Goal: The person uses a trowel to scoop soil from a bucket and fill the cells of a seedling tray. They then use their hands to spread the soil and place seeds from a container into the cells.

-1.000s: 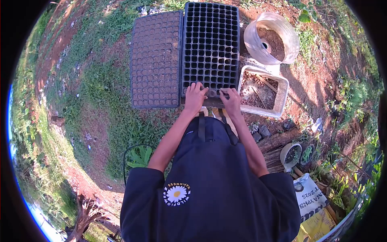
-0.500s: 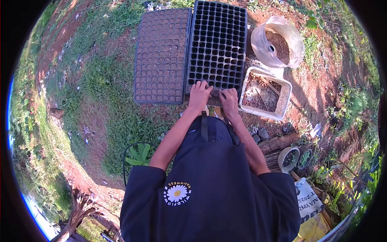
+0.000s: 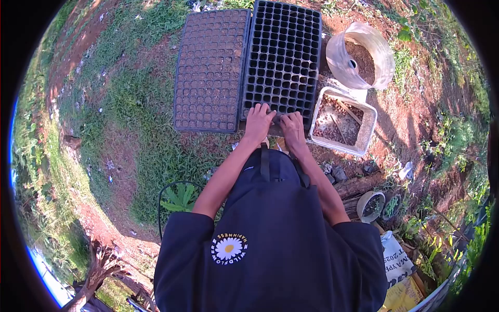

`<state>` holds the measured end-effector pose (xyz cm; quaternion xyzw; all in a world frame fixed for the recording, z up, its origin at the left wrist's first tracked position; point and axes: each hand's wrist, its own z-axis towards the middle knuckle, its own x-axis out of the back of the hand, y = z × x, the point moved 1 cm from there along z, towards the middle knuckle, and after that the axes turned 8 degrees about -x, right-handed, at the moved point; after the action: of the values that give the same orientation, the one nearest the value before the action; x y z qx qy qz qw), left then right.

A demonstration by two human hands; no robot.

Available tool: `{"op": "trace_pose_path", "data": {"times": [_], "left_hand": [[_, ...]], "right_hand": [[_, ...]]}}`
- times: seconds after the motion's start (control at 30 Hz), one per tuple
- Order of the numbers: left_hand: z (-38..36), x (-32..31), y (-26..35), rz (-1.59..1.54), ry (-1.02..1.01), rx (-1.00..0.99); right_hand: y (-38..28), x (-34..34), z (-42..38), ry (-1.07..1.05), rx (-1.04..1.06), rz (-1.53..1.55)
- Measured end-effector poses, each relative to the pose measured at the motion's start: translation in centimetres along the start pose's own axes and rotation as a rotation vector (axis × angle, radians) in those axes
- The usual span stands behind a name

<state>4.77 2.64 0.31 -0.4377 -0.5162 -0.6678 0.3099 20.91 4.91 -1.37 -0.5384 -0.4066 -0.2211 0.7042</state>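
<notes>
Outside on grass (image 3: 114, 114), touching near end of black tray (image 3: 283, 52) with left hand (image 3: 258, 124) and right hand (image 3: 293, 130), cannot tell if holding anything, dirt-filled tray (image 3: 210, 73) left, white tub (image 3: 370, 122) right

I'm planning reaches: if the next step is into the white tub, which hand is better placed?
Probably the right hand: it is at the near edge of the black tray, closer to the white tub. The left hand sits nearer the soil-filled tray.

Left arm (image 3: 227, 174) slants toward 1 o'clock, right arm (image 3: 320, 182) toward 11. Left hand (image 3: 259, 122) and right hand (image 3: 292, 127) close together, apart, backs up, fingers (image 3: 257, 108) bent.
</notes>
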Motion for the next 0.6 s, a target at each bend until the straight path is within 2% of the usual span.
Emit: {"op": "trace_pose_path", "data": {"times": [0.6], "left_hand": [[-0.07,0.25,0.18,-0.007,-0.018,0.001]], "right_hand": [[-0.35,0.03,-0.15,0.058,-0.003,0.057]]}}
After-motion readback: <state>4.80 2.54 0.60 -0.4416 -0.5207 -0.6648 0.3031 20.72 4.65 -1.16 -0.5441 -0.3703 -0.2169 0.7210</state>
